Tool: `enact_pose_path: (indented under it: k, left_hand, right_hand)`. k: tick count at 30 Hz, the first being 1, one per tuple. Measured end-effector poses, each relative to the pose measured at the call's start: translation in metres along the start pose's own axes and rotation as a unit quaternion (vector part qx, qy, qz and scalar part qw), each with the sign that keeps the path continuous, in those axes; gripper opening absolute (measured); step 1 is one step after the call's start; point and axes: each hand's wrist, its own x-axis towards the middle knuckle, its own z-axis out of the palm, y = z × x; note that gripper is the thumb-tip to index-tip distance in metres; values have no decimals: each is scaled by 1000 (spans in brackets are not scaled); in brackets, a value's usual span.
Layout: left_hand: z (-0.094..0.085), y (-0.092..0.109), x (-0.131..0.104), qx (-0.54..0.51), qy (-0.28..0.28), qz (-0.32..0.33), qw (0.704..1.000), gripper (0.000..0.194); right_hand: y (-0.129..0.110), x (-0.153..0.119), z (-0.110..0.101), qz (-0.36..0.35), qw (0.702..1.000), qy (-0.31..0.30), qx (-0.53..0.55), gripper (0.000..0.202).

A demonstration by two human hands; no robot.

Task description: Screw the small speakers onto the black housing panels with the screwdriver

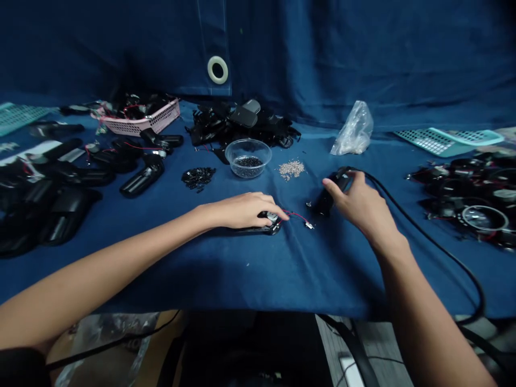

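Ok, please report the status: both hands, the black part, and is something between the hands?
Left hand on black part. Right hand holding corded tool. Red wires between hands, on cloth.

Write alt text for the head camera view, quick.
A person's left hand rests on a black part with red wires while the right hand holds a corded black tool over a blue cloth. Beyond stand a clear bowl and a pink basket.

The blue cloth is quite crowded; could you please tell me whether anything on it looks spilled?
Possibly: small silvery pieces lie loose on the blue cloth, right of the clear bowl, with a few strays at the edge. They sit close together, so this may be deliberate.
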Motion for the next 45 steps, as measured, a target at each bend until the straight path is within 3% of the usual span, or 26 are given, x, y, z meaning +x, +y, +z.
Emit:
enact_pose_path:
  k: [2,4,9,13,16,19,21,25,28,32,33,34,36,37,39,42,45]
  left_hand:
    - [1,2,2,35,11,-30,999,26]
    - [5,5,-1,95,48,-92,990,26]
    - [23,19,-23,253,93,-234,934,51]
    - [31,30,-37,295,158,-208,919,64]
    - [30,28,-39,248,167,-163,940,72]
    - [31,20,-36,135,109,-165,971,65]
    - [35,15,-35,82,95,-185,975,59]
    - [38,13,-37,52,96,-189,976,63]
    - [16,13,-33,15,100,-172,980,65]
    - [-45,-13,-2,24,273,-173,946,38]
    - [-59,-26,10,60,285,-180,940,30]
    - [-71,-42,22,87,258,-193,943,22]
    - [-83,-75,46,83,111,-217,966,17]
    - [-84,-90,57,74,38,-233,969,17]
    - [-80,-115,72,69,-35,-246,966,15]
    - [-70,-135,81,81,-60,-248,964,13]
    - [-66,-138,80,83,-63,-238,966,16]
  right_hand:
    - [9,10,5,70,993,-92,-32,89]
    - [15,16,16,90,986,-141,4,94]
    - [19,22,40,127,967,-88,204,107]
    - [19,19,38,149,934,-77,317,80]
    - [17,13,32,151,905,-64,392,53]
    - [16,9,25,157,861,-68,478,32]
    - [15,8,17,165,822,-82,539,26]
    - [0,9,-10,173,713,-119,669,26]
    - [-22,13,-25,159,638,-142,740,27]
    - [-49,18,-19,128,631,-123,755,26]
    - [-52,18,-14,129,635,-119,753,26]
    - [-53,17,-9,133,638,-119,749,26]
    - [-52,16,1,149,644,-123,741,27]
    - [-50,15,5,156,645,-125,737,28]
    - [-45,14,10,166,648,-126,733,29]
    - [-40,15,12,168,652,-124,729,29]
    - [-39,16,12,161,658,-122,726,30]
